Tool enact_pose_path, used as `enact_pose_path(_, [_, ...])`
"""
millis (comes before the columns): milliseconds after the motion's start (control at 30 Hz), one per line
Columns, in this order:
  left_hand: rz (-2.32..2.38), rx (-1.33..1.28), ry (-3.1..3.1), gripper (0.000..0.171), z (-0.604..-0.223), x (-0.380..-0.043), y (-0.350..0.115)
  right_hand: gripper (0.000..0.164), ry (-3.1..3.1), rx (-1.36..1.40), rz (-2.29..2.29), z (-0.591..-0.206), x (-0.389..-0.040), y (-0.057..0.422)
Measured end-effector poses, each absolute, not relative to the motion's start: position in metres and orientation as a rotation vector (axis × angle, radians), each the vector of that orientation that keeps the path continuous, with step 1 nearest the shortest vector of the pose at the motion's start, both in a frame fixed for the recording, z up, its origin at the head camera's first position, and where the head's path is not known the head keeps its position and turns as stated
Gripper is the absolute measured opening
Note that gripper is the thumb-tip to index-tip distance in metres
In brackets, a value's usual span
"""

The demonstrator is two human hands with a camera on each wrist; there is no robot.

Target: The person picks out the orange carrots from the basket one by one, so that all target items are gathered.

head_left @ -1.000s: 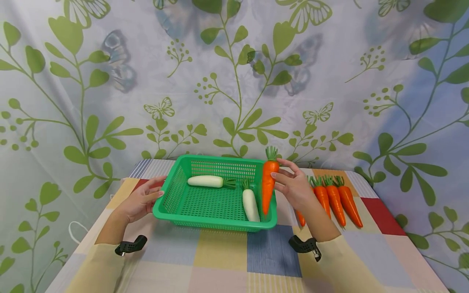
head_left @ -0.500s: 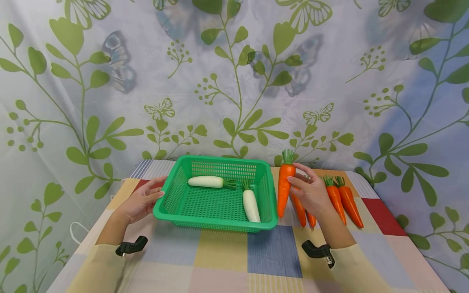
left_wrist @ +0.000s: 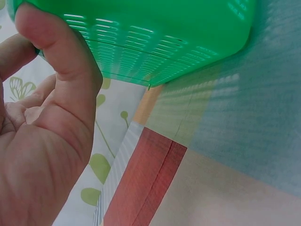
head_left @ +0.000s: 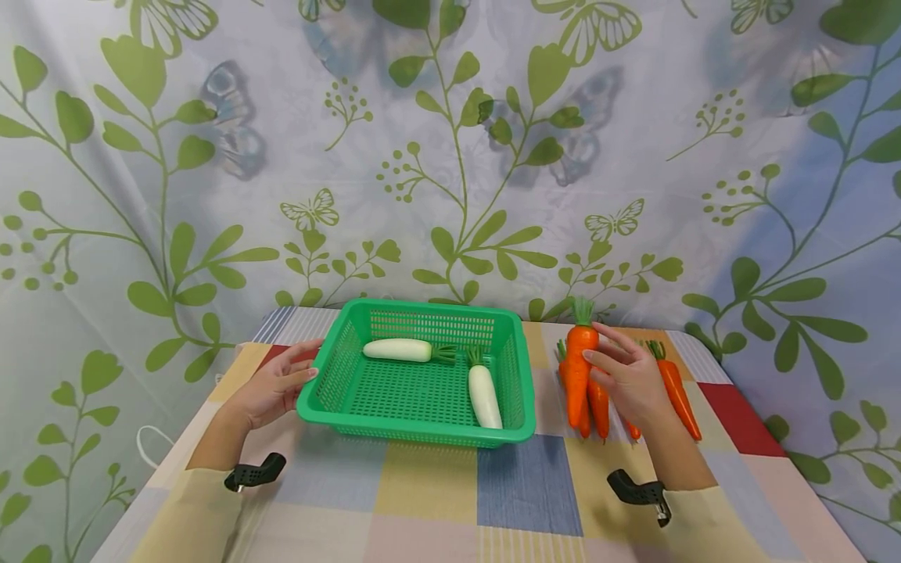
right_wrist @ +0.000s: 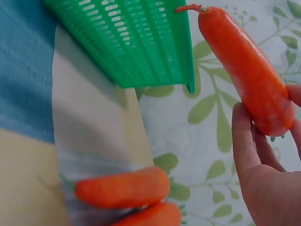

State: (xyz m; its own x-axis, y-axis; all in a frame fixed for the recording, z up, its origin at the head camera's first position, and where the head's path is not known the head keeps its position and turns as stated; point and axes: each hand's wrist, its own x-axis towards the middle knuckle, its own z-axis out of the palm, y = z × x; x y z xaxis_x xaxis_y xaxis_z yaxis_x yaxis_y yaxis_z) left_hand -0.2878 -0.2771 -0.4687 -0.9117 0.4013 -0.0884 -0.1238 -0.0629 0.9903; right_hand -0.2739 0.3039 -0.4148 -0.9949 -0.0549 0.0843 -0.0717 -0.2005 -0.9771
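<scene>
My right hand (head_left: 629, 377) pinches an orange carrot (head_left: 580, 367) near its green top. In the head view it hangs upright, tip down, overlapping the left of a row of carrots. The right wrist view shows thumb and fingers around the thick end of the held carrot (right_wrist: 247, 70). My left hand (head_left: 273, 385) grips the left rim of a green plastic basket (head_left: 415, 432); the left wrist view has the thumb at the rim of the basket (left_wrist: 178, 28). Inside lie two white radishes, one radish (head_left: 397, 349) crosswise at the back left, the other radish (head_left: 484, 397) lengthwise at the right.
Several carrots lie right of the basket, among them a carrot (head_left: 679, 395) beyond my right hand and a carrot (head_left: 599, 407) partly covered by the held one. A checked tablecloth (head_left: 422, 485) covers the table, with a leaf-patterned curtain (head_left: 394, 195) behind.
My right hand has carried the carrot from over the basket's right side rightward, to in front of the carrots on the table. The left hand and basket stay in place.
</scene>
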Motion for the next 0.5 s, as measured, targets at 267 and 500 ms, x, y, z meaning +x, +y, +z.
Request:
enact_pose_path(267, [2.037, 0.296, 1.867, 0.065, -0.469, -0.287, -0.277, 0.059, -1.949, 0.109, 2.396, -0.430, -0.275, 0.329])
enact_pose_path(500, [2.050, 0.292, 1.854, 0.066, -0.469, -0.287, -0.277, 0.051, -1.932, 0.111, 2.355, -0.442, -0.275, 0.348])
